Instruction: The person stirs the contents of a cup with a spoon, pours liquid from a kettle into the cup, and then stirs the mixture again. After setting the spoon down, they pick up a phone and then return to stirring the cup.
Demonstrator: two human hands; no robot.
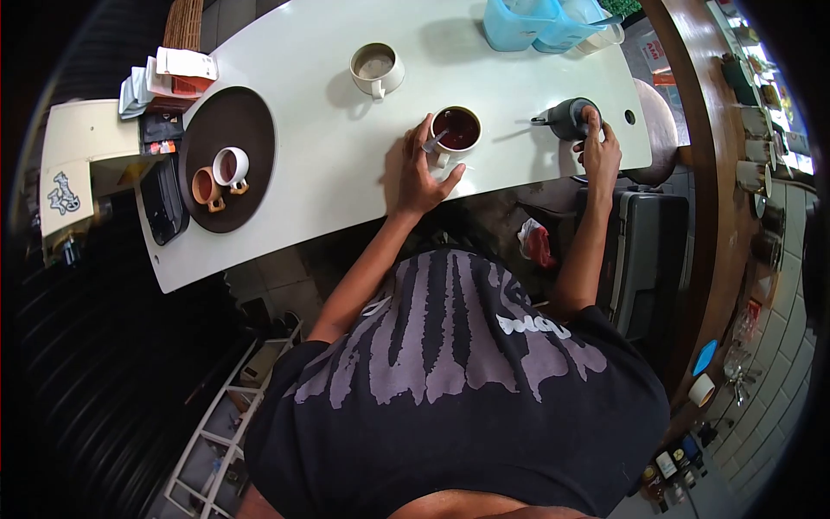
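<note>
My left hand (419,183) curls around the near left side of a pale mug (445,159), its thumb beside the mug's handle. Dark red liquid fills the mug, and a spoon (437,138) leans in it with its end by my fingers. To the right, my right hand (599,149) grips a dark grey kettle (564,119) on its right side. The kettle stands on the white table (320,173) near the right end, its thin spout pointing left toward the mug. Part of the kettle's handle is hidden by my fingers.
Another pale mug (377,71) stands farther back. On the left, a dark round tray (226,130) bears two small cups, with a black case (162,201) and packets (164,82) beside it. Light blue containers (519,26) stand at the back right. A wooden counter (722,216) runs along the right.
</note>
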